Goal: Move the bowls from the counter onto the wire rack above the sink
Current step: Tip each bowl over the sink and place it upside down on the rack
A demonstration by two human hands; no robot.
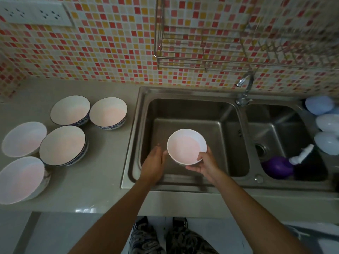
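My right hand (205,165) holds a white bowl (186,146) from below, thumb on its near rim, over the left basin of the sink (183,110). My left hand (154,165) hovers just left of that bowl, fingers apart and holding nothing. Several more white bowls with blue-patterned sides stand on the grey counter (91,173) to the left, among them one (70,110) at the back, one (108,112) nearest the sink and one (62,144) in the middle. The wire rack (201,52) hangs on the tiled wall above the sink and looks bare.
A curved tap (244,88) rises between the two basins. The right basin holds a purple object (277,166) and a white brush-like item (300,154). Pale blue rounded things (324,123) sit at the far right. A wall socket (34,13) is at top left.
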